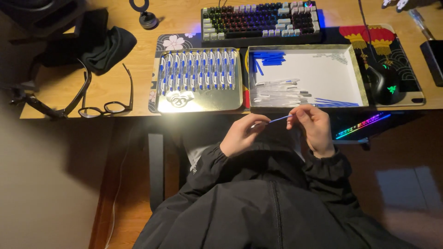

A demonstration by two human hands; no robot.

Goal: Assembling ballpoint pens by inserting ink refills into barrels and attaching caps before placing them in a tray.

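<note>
Both hands meet at 6 o'clock below the desk edge: left hand (242,134) and right hand (314,127) each pinch 1 end of a thin blue refill (279,119), keeping it level. Finished pens (198,69) fill the metal tray (199,105) at 11 o'clock; parts wait in the white tray (323,74).

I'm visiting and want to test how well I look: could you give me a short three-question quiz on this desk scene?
1. True or false: both hands, the left hand and the right hand, hold the thin blue refill between them.
2. Which tray holds the neat row of assembled pens? A) the gold tray on the left B) the white tray on the right
3. What lies on the desk to the left of the gold tray?

Key
1. True.
2. A; the white tray holds loose blue pieces and clear barrels.
3. A pair of black glasses.
</note>
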